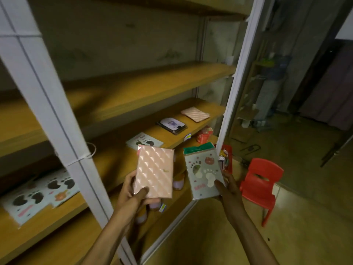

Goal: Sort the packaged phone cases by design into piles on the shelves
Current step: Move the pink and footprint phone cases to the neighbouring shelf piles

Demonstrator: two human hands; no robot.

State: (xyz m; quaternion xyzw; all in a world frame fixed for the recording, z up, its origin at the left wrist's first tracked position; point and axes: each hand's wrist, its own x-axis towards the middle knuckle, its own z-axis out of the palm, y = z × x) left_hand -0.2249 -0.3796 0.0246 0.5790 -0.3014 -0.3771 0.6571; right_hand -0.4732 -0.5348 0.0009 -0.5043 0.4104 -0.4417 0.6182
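My left hand (131,192) holds a pink quilted phone case pack (154,172) in front of the shelf. In my right hand (227,188) is a pale paw-print case pack (203,175) with a green top flap. On the wooden shelf (114,163) lie three separate piles: a paw-print pile (145,142), a dark pile with a purple design (172,124), and a pink quilted pile (195,114) at the far right. More paw-print packs (38,192) lie at the shelf's left end.
White metal uprights (63,131) frame the shelving. The shelf above (133,87) holds nothing in view. Red packets (204,134) sit on a lower shelf. A red plastic chair (261,184) stands on the floor to the right.
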